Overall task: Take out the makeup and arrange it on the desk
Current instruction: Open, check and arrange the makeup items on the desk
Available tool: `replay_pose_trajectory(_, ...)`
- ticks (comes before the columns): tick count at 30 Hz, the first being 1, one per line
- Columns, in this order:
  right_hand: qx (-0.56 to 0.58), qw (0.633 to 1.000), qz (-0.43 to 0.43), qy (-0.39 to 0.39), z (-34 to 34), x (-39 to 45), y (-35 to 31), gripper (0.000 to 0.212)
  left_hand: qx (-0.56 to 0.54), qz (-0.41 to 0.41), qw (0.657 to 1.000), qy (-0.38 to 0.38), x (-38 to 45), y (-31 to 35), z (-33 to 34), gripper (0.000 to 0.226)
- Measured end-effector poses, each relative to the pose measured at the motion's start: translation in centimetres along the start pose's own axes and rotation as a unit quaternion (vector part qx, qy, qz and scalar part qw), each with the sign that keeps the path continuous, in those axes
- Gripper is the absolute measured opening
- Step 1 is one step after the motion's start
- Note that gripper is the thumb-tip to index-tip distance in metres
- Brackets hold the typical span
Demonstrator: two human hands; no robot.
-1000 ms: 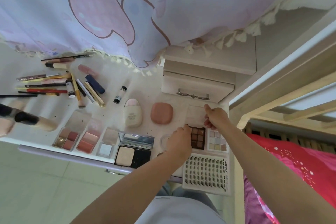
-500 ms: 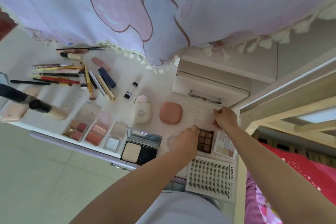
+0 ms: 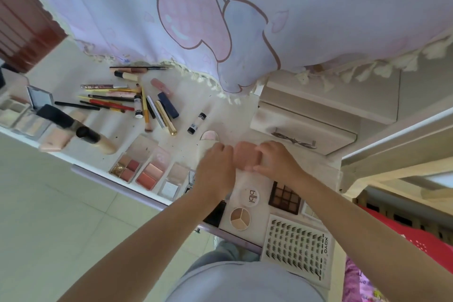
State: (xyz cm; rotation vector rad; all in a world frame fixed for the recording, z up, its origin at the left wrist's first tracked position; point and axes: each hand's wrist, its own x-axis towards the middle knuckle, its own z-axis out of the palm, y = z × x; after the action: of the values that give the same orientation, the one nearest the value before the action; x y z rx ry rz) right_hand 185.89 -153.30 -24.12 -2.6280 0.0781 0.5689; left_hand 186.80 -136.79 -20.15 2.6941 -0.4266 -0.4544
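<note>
The pink round compact (image 3: 245, 154) sits on the white desk (image 3: 228, 115), in the middle, just in front of the small white drawer box (image 3: 304, 127). Both hands are on it now. A second ago they were lower down, at the brown eyeshadow palette (image 3: 284, 194); they have moved up and to the left.

The left hand (image 3: 215, 167) lies over the left edge of the compact. Its fingers are curled down, and it covers part of the white tube with the pink cap (image 3: 208, 138). I cannot tell if it really grips anything. The right hand (image 3: 275, 159) holds the right side of the compact, fingers bent over the top and thumb at the near edge. Both arms reach straight out from the body and come close together at the hands.

The brown palette is now bare, just below the right wrist. Next to it lie a round clear lid (image 3: 252, 197) and a little round pot with three colours (image 3: 240, 218). The big lash tray (image 3: 296, 256) is at the near edge. To the left are three open blush palettes (image 3: 147, 170), a foundation bottle (image 3: 96, 138), and a pile of pencils and brushes (image 3: 127, 103). A purple cartoon curtain (image 3: 220, 19) hangs above.
</note>
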Motion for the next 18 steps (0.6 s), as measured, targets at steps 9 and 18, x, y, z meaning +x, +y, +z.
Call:
replay_pose_trajectory(9,0.053,0.999,-0.011,-0.006,1.4,1.2,-1.2,0.066,-0.056,-0.105,0.993,0.006,-1.4,-3.8,-1.8,0.041)
replay_pose_trajectory(18,0.302,0.949,-0.088,0.001,-5.2,-5.4,-3.8,0.047,-0.433,-0.021,0.892,-0.125,-1.2,-2.0,-4.0,0.066)
